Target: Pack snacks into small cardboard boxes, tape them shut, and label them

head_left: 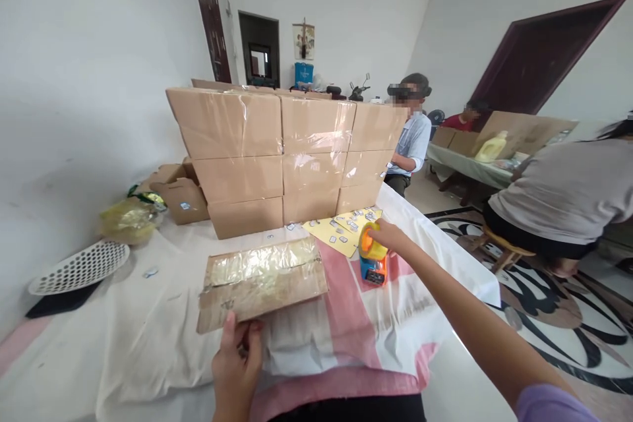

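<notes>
A flattened piece of cardboard [267, 290] with shiny clear tape across its upper half lies on the cloth-covered table. At its near edge is my left hand [238, 349], closed, the thumb on the edge and the other fingers curled below. My right hand [388, 237] grips the yellow tape roll of a blue and orange tape dispenser [374, 267], to the right of the cardboard. Just behind the dispenser, a yellow sheet [331, 234] carries several small label-like pieces.
A wall of stacked, taped cardboard boxes [311, 171] rises behind the cardboard. To the left are an open carton [182, 201], a yellowish plastic bag [129, 217] and a white perforated basket [84, 268]. Other people sit beyond, one by a wooden stool [504, 247] at right.
</notes>
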The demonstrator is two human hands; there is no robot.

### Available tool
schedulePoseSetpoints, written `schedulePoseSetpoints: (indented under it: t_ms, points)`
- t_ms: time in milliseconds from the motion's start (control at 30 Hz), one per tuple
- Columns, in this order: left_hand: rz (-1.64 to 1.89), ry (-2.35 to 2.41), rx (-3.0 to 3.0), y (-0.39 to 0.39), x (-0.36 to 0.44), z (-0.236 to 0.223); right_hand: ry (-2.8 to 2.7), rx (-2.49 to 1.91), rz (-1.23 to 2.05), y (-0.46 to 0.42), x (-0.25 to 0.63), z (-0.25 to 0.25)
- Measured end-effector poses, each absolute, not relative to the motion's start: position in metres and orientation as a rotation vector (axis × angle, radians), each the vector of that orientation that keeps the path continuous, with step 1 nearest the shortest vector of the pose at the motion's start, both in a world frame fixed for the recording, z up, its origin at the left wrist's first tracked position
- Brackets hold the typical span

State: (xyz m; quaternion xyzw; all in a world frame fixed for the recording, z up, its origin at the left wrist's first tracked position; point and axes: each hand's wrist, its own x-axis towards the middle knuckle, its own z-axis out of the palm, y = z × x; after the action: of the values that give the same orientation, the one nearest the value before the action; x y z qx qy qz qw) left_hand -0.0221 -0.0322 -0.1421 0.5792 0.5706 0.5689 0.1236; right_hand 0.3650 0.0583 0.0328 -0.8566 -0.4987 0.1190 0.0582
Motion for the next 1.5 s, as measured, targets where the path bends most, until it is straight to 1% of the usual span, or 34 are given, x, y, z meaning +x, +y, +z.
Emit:
schedulePoseSetpoints:
  t_ms: [100, 267, 367, 433, 500, 600, 700, 800, 867, 967, 1067, 1167, 1300, 1400, 1500]
  points:
    - [1.62, 1.663, 1.66, -0.032, -0.026, -0.15, -1.469, -2.586, 0.336, 0.06, 0.393, 0.036]
    - [1.627, 1.683, 1.649, -0.034, -0.03, -0.16, -1.34, -2.715, 0.126, 0.075, 0.45, 0.045]
    - [1.636, 1.698, 1.637, -0.036, -0.029, -0.158, -1.331, -2.767, 0.126, 0.082, 0.468, 0.043]
    - [1.643, 1.706, 1.649, -0.037, -0.027, -0.156, -1.343, -2.788, 0.12, 0.085, 0.465, 0.042]
    - [1.649, 1.703, 1.678, -0.037, -0.026, -0.155, -1.371, -2.78, 0.032, 0.088, 0.45, 0.041]
    - [1.675, 1.689, 1.752, -0.034, -0.026, -0.155, -1.661, -2.554, -0.153, 0.093, 0.41, 0.034]
    - [1.612, 1.716, 1.844, -0.029, -0.029, -0.155, -1.952, -2.345, -0.029, 0.102, 0.371, 0.015]
    - [1.386, 1.742, 1.991, -0.025, -0.031, -0.151, -1.997, -2.338, 0.167, 0.111, 0.348, -0.009]
    - [1.303, 1.688, 2.149, -0.024, -0.031, -0.145, -1.964, -2.366, 0.234, 0.115, 0.342, -0.023]
    - [1.319, 1.572, 2.347, -0.023, -0.031, -0.138, -1.856, -2.422, 0.233, 0.119, 0.336, -0.04]
    - [1.352, 1.592, 2.397, -0.023, -0.03, -0.134, -1.766, -2.412, 0.211, 0.121, 0.329, -0.051]
    - [1.352, 1.666, 2.398, -0.02, -0.03, -0.132, -1.708, -2.311, 0.266, 0.121, 0.324, -0.057]
    - [1.312, 1.664, 2.427, -0.017, -0.026, -0.132, -1.64, -2.053, 0.413, 0.118, 0.317, -0.056]
    - [1.379, 1.666, 2.305, -0.026, -0.023, -0.132, -1.631, -1.821, 0.558, 0.113, 0.305, -0.046]
    - [1.687, 1.884, 1.791, -0.038, -0.036, -0.124, -1.641, -1.51, 0.749, 0.106, 0.291, -0.035]
